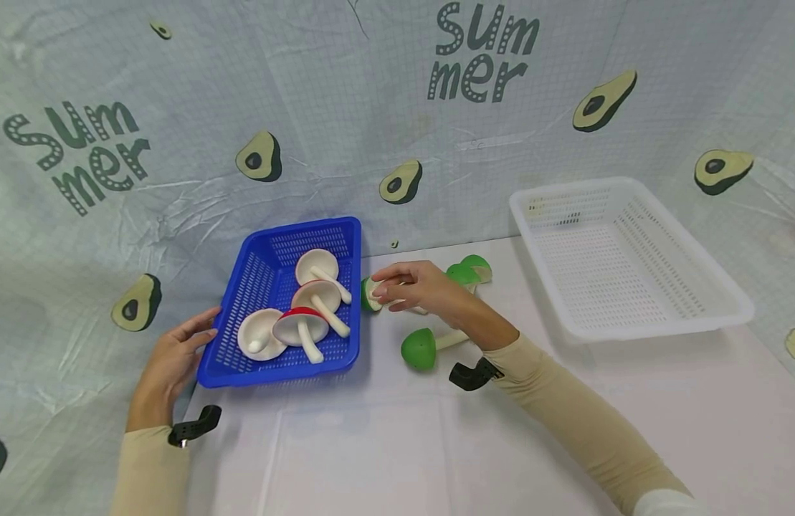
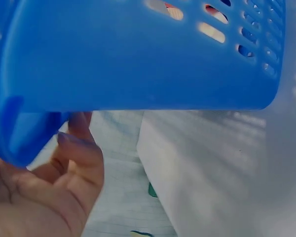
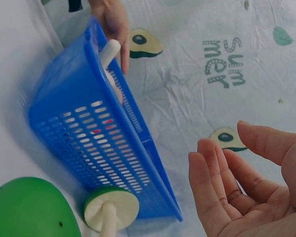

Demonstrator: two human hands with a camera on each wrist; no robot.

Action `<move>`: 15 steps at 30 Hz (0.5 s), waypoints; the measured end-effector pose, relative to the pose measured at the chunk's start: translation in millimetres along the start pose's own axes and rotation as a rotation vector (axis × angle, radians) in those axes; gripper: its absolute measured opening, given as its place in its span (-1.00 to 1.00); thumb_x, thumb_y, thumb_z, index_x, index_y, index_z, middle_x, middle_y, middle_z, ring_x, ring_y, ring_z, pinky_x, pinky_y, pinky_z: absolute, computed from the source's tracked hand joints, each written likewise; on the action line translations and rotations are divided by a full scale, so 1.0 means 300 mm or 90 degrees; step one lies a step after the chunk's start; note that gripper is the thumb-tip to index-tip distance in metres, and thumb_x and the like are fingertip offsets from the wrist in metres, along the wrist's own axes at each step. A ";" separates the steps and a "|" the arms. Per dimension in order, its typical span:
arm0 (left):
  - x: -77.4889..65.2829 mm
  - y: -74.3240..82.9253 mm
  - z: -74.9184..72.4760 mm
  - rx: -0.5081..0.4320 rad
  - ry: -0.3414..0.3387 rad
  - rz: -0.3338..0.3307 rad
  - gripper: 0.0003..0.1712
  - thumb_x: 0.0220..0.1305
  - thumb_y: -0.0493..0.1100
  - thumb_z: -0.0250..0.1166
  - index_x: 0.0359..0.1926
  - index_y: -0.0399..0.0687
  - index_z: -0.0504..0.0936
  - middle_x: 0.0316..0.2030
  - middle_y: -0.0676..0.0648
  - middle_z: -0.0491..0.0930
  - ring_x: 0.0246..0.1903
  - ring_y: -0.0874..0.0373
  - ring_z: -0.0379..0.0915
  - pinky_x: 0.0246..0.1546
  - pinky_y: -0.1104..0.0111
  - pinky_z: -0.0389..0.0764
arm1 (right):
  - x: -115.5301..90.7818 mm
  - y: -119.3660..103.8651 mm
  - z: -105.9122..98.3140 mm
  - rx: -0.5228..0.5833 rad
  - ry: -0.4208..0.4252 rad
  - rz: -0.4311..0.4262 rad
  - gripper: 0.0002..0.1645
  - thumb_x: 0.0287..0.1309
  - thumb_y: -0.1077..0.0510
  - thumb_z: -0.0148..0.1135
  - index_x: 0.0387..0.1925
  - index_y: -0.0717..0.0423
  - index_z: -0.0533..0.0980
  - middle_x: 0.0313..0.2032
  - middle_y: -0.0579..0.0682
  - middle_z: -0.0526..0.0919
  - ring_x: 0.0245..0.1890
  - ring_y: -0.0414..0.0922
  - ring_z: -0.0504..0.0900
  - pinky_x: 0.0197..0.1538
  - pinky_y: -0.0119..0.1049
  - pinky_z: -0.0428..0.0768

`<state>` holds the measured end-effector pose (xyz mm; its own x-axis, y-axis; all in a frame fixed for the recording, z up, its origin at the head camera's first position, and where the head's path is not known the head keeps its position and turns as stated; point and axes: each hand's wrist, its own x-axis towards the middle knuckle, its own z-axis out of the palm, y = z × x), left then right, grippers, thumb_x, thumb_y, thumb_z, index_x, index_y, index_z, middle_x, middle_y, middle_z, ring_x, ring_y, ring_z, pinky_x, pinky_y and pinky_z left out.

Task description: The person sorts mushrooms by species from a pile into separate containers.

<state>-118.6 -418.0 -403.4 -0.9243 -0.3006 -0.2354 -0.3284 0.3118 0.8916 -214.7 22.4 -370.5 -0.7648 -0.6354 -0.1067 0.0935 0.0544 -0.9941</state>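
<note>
My left hand (image 1: 170, 358) grips the left rim of a blue plastic basket (image 1: 277, 378), its fingers curled at the rim in the left wrist view. Several toy mushrooms with pale undersides lie in the basket, among them a red-capped mushroom (image 1: 300, 326). Just right of the basket my right hand (image 1: 418, 289) hovers with fingers loosely bent and nothing between them. Beneath its fingertips in the head view is a green-capped mushroom (image 3: 111, 210), standing close to the basket wall. Another green mushroom (image 1: 419, 349) lies on its side nearer the front.
More green mushrooms (image 1: 476, 266) lie behind my right wrist, partly hidden by it. A white perforated basket (image 1: 655, 332) stands at the right of the white table (image 1: 345, 444). A cloth (image 1: 332, 129) printed with avocados hangs behind the table.
</note>
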 end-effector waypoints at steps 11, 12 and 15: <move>-0.032 0.096 0.047 0.229 0.104 0.018 -0.37 0.57 -0.02 0.07 0.51 -0.18 0.28 0.36 -0.41 0.32 0.24 -0.28 0.37 0.03 0.08 0.58 | -0.105 0.004 -0.126 -0.016 0.026 -0.026 -0.53 0.43 0.20 0.20 0.31 0.23 0.46 0.11 0.23 0.64 0.08 0.03 0.68 0.14 -0.12 0.66; -0.041 0.109 0.055 0.242 0.111 0.037 -0.38 0.56 -0.04 0.07 0.50 -0.19 0.29 0.33 -0.41 0.35 0.22 -0.27 0.39 -0.02 0.16 0.58 | -0.118 0.001 -0.136 -0.016 0.028 -0.028 -0.52 0.43 0.20 0.21 0.31 0.22 0.46 0.10 0.23 0.64 0.09 0.02 0.67 0.13 -0.13 0.66; -0.072 0.157 0.087 0.280 0.136 0.105 -0.41 0.54 -0.08 0.11 0.47 -0.21 0.35 0.25 -0.40 0.45 0.15 -0.24 0.43 -0.16 0.39 0.49 | -0.158 -0.007 -0.166 -0.016 0.044 -0.034 -0.51 0.40 0.18 0.24 0.30 0.20 0.48 0.09 0.21 0.65 0.09 0.02 0.66 0.15 -0.10 0.65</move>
<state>-119.3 -373.4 -366.3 -0.9254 -0.3786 0.0202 -0.2747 0.7063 0.6524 -210.5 90.8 -364.1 -0.8103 -0.5836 -0.0536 0.0358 0.0420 -0.9985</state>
